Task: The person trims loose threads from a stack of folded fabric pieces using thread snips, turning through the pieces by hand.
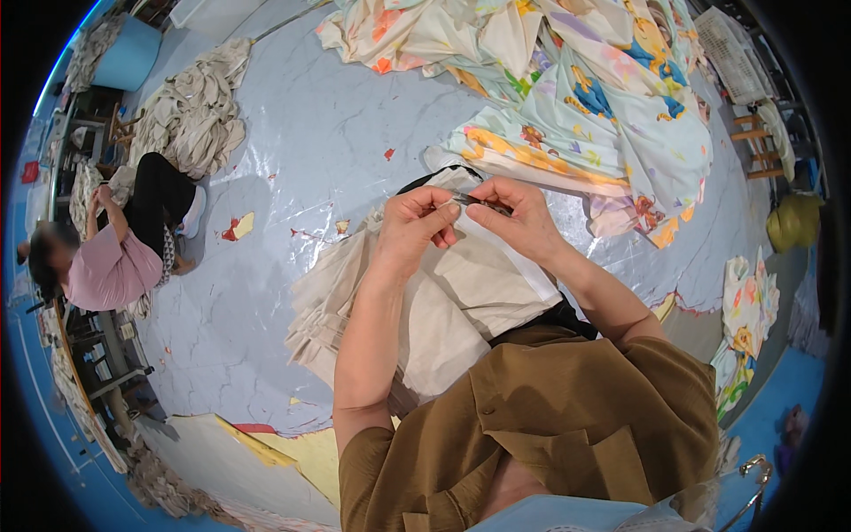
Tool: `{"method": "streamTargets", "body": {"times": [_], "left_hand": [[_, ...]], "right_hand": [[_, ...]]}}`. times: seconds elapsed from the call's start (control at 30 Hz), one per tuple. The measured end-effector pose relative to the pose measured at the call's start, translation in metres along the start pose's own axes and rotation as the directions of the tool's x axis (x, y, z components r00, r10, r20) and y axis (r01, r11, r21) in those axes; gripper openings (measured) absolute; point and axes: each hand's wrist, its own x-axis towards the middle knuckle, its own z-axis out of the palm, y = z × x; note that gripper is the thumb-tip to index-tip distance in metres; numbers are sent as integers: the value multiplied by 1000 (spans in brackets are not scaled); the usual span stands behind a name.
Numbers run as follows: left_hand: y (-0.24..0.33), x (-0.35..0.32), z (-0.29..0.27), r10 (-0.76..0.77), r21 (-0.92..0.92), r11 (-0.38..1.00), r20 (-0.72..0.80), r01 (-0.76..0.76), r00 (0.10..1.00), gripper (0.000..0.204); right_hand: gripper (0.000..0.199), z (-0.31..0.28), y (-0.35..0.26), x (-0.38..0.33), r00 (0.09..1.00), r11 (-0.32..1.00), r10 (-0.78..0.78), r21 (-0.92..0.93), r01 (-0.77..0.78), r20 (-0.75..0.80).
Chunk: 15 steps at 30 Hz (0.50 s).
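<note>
Brown shirt [567,408] below me — my left hand [415,222] and right hand [523,217] pinch a dark thin tool [483,204] over beige cloth [443,301]; I'd keep that hem taut.

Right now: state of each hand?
Left hand: closed, pinching the beige cloth at its edge.
Right hand: closed, pinching a small dark object; cannot tell what it is.

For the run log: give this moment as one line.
left hand: pinching beige cloth | right hand: gripping small dark tool | printed fabric beyond

beige cloth [461,301], floral sheets [576,97] — perhaps pastel
</note>
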Motion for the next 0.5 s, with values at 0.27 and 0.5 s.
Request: {"method": "streamTargets", "body": {"times": [0.27, 0.5], "left_hand": [[0, 0, 0, 1, 4, 1000, 6, -1, 1000, 6], [-1, 0, 1, 4, 17, 1000, 3, -4, 1000, 7]], "right_hand": [[14, 1, -1, -1, 1000, 999, -25, 20, 25, -11], [13, 0, 6, -1, 997, 994, 50, 98, -45, -54]]}}
